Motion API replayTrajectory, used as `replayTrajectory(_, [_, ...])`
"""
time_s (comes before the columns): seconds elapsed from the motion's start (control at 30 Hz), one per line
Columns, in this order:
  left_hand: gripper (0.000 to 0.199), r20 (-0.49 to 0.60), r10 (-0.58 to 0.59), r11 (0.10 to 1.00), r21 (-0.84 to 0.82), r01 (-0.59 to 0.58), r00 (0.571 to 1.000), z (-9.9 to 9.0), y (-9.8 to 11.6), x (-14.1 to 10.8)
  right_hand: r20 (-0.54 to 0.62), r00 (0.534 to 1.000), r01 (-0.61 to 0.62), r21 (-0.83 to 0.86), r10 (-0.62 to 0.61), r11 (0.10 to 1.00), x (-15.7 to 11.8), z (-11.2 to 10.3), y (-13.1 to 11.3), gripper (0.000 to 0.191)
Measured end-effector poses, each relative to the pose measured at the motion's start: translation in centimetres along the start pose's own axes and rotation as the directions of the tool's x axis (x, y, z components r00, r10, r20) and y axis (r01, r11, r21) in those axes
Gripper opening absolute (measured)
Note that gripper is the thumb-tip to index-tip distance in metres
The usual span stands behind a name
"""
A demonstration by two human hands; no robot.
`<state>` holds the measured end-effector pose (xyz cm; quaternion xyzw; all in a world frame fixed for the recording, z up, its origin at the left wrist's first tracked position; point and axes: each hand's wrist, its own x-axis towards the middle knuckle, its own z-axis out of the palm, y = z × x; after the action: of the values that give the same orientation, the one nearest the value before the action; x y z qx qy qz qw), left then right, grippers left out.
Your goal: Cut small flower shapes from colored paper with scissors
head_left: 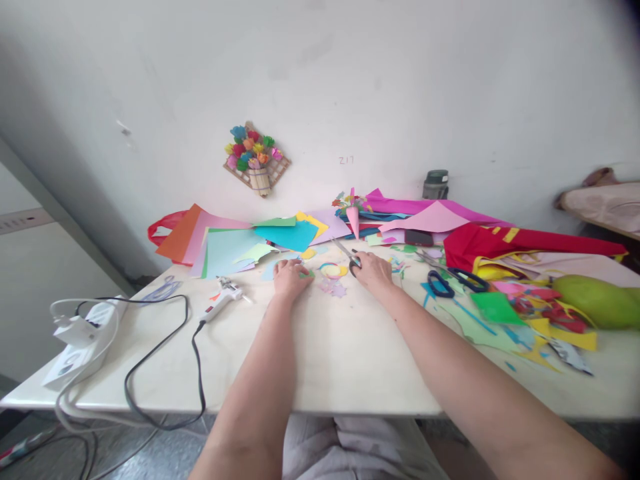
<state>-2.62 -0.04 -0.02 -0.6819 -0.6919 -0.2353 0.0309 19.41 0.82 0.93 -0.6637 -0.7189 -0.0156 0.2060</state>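
Observation:
My right hand [374,272] is closed on a pair of scissors [344,250] with dark handles, its blades pointing up and left just above the table. My left hand [290,279] rests on the tabletop with bent fingers, and a small green piece of paper [311,274] shows at its fingertips. Between the hands lie a ring of coloured paper [330,270] and a pale purple cut-out [333,287]. Beyond them, a pink paper cone [353,220] with small colourful cut-outs leans at the back.
On the left are a glue gun [223,300] with a black cord and a power strip [83,343]. Coloured sheets [225,250] line the back. Blue-handled scissors [457,280], paper scraps [545,307] and a green fruit-like object [595,301] lie right. A bottle [436,185] stands behind.

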Motion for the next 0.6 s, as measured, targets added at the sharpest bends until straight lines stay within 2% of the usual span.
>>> replayTrajectory(0.13, [0.007, 0.019, 0.079, 0.994, 0.074, -0.08, 0.997, -0.6, 0.8, 0.1, -0.014, 1.0, 0.003, 0.005, -0.003, 1.0, 0.1, 0.1, 0.0, 0.038])
replayTrajectory(0.33, [0.019, -0.015, 0.119, 0.987, 0.113, -0.117, 0.993, -0.5, 1.2, 0.1, -0.015, 1.0, -0.004, 0.02, 0.005, 1.0, 0.1, 0.3, 0.1, 0.037])
replayTrajectory(0.5, [0.022, -0.102, 0.114, 0.993, 0.052, -0.109, 0.988, 0.0, 0.8, 0.1, -0.02, 1.0, -0.008, 0.041, 0.008, 0.999, 0.0, 0.0, 0.0, 0.037])
replayTrajectory(0.6, [0.019, -0.179, 0.049, 0.997, -0.045, -0.058, 0.983, -0.1, 0.7, 0.2, -0.034, 0.999, -0.002, 0.107, 0.005, 0.994, 0.0, -0.3, -0.1, 0.036])
